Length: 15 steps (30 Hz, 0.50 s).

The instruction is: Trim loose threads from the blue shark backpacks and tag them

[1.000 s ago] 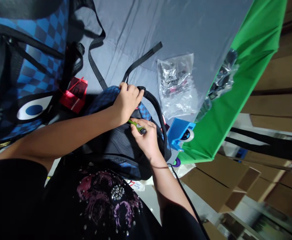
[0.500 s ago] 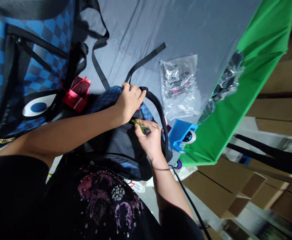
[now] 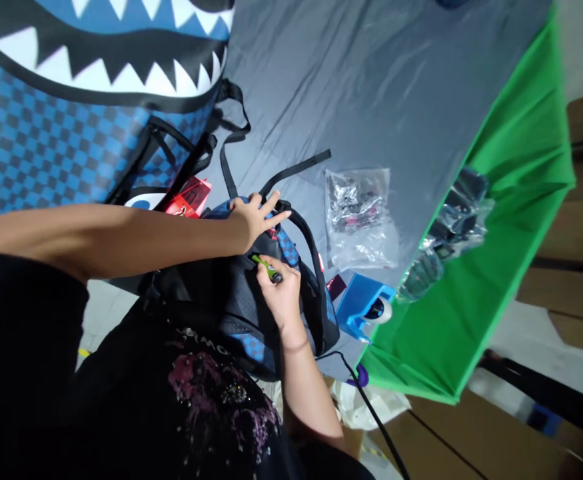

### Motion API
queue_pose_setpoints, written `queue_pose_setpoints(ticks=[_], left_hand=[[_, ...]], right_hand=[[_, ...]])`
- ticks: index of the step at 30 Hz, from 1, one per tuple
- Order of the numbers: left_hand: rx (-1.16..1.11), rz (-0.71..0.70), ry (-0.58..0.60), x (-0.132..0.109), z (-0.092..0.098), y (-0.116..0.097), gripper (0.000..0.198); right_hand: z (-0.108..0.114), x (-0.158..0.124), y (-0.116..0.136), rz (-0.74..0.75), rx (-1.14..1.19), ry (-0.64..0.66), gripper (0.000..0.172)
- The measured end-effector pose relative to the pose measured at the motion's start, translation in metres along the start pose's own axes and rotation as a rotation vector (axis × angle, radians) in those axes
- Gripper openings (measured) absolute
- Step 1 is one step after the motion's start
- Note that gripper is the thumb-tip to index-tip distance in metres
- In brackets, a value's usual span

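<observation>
A blue-and-black checkered backpack (image 3: 251,313) lies in front of me on the grey cloth (image 3: 371,87). My left hand (image 3: 254,217) rests on its top, fingers stretched out flat beside the black carry handle (image 3: 306,233). My right hand (image 3: 281,293) is closed around a small green tool with a black tip (image 3: 267,268), its point against the black back panel just under my left hand.
A large blue checkered backpack with a shark-teeth print (image 3: 71,87) fills the upper left. A red tag (image 3: 188,197) lies next to it. A clear plastic bag of parts (image 3: 358,213), a blue holder (image 3: 364,307) and green cloth (image 3: 496,233) lie to the right.
My view has tilted up and back, showing the shark-teeth backpack. My left hand has opened from gripping the backpack's top to lying flat. My right hand keeps hold of the green tool.
</observation>
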State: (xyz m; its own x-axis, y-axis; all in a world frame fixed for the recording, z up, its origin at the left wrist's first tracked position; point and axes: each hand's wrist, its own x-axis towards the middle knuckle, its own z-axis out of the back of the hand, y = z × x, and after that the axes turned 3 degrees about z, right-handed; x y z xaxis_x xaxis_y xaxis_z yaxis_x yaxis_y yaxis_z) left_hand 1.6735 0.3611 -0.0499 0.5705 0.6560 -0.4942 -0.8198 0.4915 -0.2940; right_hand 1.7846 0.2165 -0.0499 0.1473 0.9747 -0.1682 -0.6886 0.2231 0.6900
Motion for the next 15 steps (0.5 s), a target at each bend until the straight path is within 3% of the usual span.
queue_pose_setpoints(ticks=[3,9,15], left_hand=[[0.051,-0.021,0.038,-0.008,0.005,-0.001,0.107],[0.205,-0.243,0.124,-0.014,0.024,0.015,0.101],[0.183,-0.216,0.085,-0.012,0.017,0.02,0.099]], right_hand=[[-0.003,-0.002,-0.003,0.043,0.016,-0.032,0.025],[-0.004,0.004,-0.005,0.095,0.029,-0.034,0.024],[-0.017,0.015,-0.001,0.106,0.214,0.005,0.025]])
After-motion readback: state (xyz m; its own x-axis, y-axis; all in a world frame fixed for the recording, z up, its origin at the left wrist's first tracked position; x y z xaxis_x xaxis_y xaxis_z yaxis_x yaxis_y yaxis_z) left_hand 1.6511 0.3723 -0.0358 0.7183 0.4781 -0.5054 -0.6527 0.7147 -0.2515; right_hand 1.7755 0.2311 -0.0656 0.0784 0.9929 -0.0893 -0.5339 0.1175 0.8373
